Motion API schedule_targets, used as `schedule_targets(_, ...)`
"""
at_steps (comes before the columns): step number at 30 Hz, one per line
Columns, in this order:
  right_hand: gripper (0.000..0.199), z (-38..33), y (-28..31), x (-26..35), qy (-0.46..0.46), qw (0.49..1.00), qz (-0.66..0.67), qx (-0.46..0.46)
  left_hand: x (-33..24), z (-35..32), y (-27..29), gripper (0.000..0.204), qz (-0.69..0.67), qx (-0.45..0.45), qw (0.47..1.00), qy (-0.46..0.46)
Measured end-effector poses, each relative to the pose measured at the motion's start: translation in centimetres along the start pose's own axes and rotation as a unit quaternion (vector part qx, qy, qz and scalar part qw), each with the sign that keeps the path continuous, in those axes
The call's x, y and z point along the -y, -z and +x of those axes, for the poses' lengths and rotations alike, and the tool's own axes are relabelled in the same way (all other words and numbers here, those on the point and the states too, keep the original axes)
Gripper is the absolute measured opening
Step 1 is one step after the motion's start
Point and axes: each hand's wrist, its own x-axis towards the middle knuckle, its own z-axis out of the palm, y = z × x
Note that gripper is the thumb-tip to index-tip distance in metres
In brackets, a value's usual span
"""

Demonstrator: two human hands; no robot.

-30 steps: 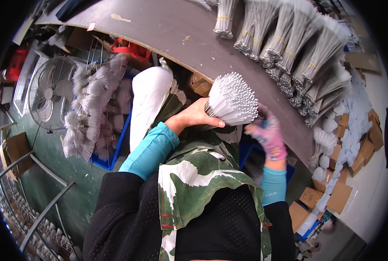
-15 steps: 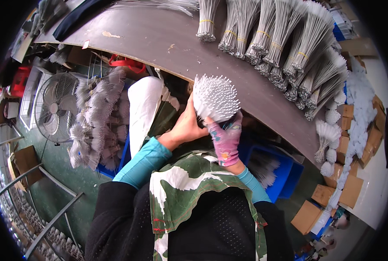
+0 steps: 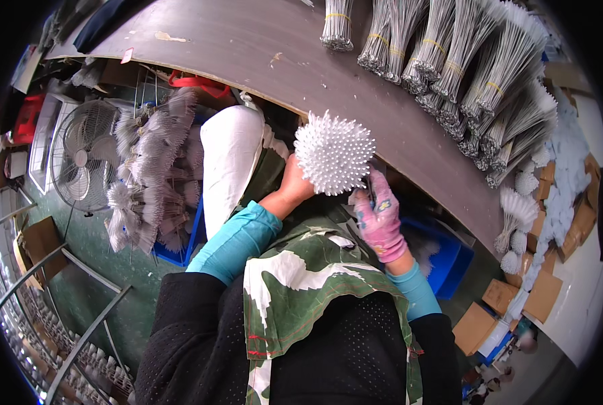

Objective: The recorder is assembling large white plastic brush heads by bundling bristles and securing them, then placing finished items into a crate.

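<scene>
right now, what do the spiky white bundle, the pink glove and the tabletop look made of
Spiky white bundle: probably plastic-tipped strands, slightly glossy, judging by bead-like ends; their stems are hidden. Pink glove: matte fabric, with soft creases. Tabletop: perhaps laminated board, satin brown, with a thin wood-coloured edge.

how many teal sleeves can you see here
2: one teal sleeve on the left forearm, behind the bare left hand holding the white-tipped bundle; another on the right forearm, below the pink glove.
</scene>
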Motion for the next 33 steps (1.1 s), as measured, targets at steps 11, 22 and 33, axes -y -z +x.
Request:
schedule_targets(11,0.042,2.1,6.1,4.1,-0.289,0.922,0.19,0.174,0.7,-0.9,-0.7,0.03,-0.251,-0.064,0.948,0.186)
schedule_targets(22,0.038,3.1,5.5,4.1,-0.238,0.95,0.107,0.17,0.1,-0.8,0.3,0.027,-0.111,-0.029,0.982,0.149)
schedule_targets(33,0.037,3.3,5.9,4.5,-0.27,0.937,0.143,0.168,0.1,-0.6,0.2,0.026,-0.088,-0.04,0.986,0.132)
